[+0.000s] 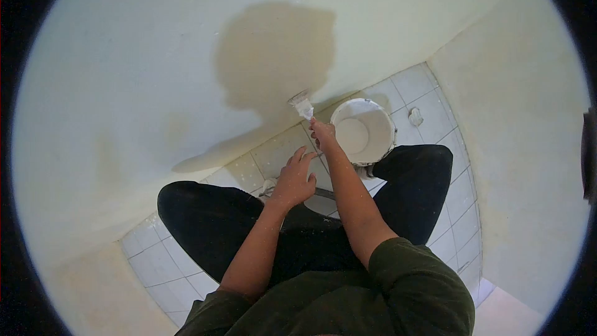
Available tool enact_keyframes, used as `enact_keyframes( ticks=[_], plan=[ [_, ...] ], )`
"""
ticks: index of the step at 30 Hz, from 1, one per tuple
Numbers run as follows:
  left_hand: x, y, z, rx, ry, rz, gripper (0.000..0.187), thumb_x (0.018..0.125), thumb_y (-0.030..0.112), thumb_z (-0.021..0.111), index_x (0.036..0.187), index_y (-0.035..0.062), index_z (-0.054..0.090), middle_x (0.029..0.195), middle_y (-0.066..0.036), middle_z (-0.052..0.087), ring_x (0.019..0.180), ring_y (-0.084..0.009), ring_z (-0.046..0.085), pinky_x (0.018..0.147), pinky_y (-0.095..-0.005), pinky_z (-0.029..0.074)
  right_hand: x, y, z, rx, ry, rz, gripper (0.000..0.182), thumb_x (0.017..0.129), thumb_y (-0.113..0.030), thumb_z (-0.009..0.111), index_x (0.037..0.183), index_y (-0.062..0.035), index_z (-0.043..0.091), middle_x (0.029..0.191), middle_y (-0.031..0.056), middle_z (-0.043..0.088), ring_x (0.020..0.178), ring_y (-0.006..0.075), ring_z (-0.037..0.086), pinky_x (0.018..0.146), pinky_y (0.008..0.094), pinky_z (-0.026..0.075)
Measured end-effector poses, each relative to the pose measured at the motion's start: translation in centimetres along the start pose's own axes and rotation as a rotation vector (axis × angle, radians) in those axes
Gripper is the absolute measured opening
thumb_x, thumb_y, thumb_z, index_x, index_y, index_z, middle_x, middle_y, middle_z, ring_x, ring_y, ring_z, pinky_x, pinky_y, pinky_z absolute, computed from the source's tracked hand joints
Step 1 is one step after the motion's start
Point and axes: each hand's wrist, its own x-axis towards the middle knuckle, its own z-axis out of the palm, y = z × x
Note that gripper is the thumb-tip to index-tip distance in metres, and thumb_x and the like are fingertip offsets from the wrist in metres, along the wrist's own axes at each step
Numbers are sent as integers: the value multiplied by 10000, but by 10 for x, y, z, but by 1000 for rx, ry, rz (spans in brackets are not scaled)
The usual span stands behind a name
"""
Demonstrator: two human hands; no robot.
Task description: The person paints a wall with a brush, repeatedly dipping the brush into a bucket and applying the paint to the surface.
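My right hand (323,135) grips the handle of a paintbrush (303,105) coated in white. The bristles point up and left, right at the pale wall (155,74), over the shadow cast on it. Left of that arm, my left hand (296,178) hangs with its fingers spread and nothing in them, above the tiled floor. Close by my right hand stands a white bucket (390,126) with a smeared rim and whitish paint (353,137) at its bottom.
White floor tiles (416,84) meet the wall along a slanting edge. A whitish lump (415,116) lies right of the bucket. My bent knees (415,174) flank the work area, and a second wall (522,118) rises at the right.
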Motion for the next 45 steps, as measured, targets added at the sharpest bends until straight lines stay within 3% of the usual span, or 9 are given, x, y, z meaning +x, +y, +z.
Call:
enact_keyframes(
  ticks=[6, 9, 14, 18, 26, 30, 36, 39, 45],
  plan=[
    [10, -12, 11, -29, -38, -44, 531, 865, 80, 605, 1384, 58, 495, 1523, -253, 371, 1406, -436, 371, 1170, -473, 327, 49, 32, 1, 8, -26, -7, 415, 910, -431, 682, 854, -19, 685, 727, 109, 627, 527, 200, 521, 437, 372, 362],
    [17, -17, 15, -24, -49, -56, 519, 867, 77, 607, 1375, 54, 502, 1519, -257, 374, 1408, -437, 368, 1174, -467, 323, 72, 44, 12, 35, 59, 45, 356, 887, -387, 724, 857, -33, 712, 604, 64, 561, 413, 159, 423, 386, 328, 292],
    [25, -21, 18, -33, -95, -77, 507, 876, 78, 612, 1371, 51, 505, 1515, -263, 376, 1414, -434, 361, 1178, -464, 318, 90, 55, 10, -70, -19, 151, 332, 910, -362, 703, 839, -37, 702, 596, 50, 547, 432, 169, 439, 388, 358, 316],
    [30, -34, 30, 18, -90, -43, 502, 869, 74, 620, 1358, 55, 507, 1497, -227, 396, 1323, -456, 450, 1101, -491, 395, 115, 73, 18, -16, 1, 229, 299, 922, -342, 682, 844, -54, 693, 591, 27, 531, 435, 160, 426, 395, 355, 318],
    [30, -39, 28, 15, -135, -91, 496, 883, 78, 612, 1366, 58, 500, 1508, -231, 385, 1345, -455, 432, 1118, -482, 387, 152, 106, 30, -18, -58, 53, 229, 942, -297, 637, 849, -90, 672, 581, -27, 495, 438, 131, 396, 412, 319, 308],
    [28, -40, 27, 24, -122, -95, 495, 884, 82, 610, 1365, 56, 500, 1508, -235, 384, 1346, -456, 431, 1116, -485, 387, 123, 82, 3, 276, -178, 144, 277, 960, -365, 646, 917, -95, 690, 573, -70, 437, 447, 77, 346, 424, 277, 255],
    [26, -36, 26, 35, -87, -52, 491, 884, 92, 603, 1362, 50, 499, 1506, -241, 382, 1342, -461, 435, 1111, -494, 388, 81, 69, -28, 382, -452, 53, 436, 935, -488, 678, 1014, -59, 694, 569, -85, 356, 452, 56, 274, 426, 246, 204],
    [25, -32, 25, 39, -79, -37, 495, 883, 96, 600, 1365, 51, 494, 1508, -248, 374, 1336, -471, 435, 1108, -498, 390, 71, 60, -35, 395, -568, 48, 448, 935, -498, 669, 1060, -69, 685, 568, -85, 366, 446, 55, 277, 423, 239, 211],
    [22, -26, 24, 18, -92, -8, 515, 873, 92, 597, 1374, 54, 484, 1513, -263, 357, 1328, -493, 431, 1102, -506, 392, 65, 27, -38, 713, -1076, -88, 352, 954, -395, 661, 1077, -65, 662, 573, -70, 376, 451, 51, 318, 413, 224, 268]
  ],
)
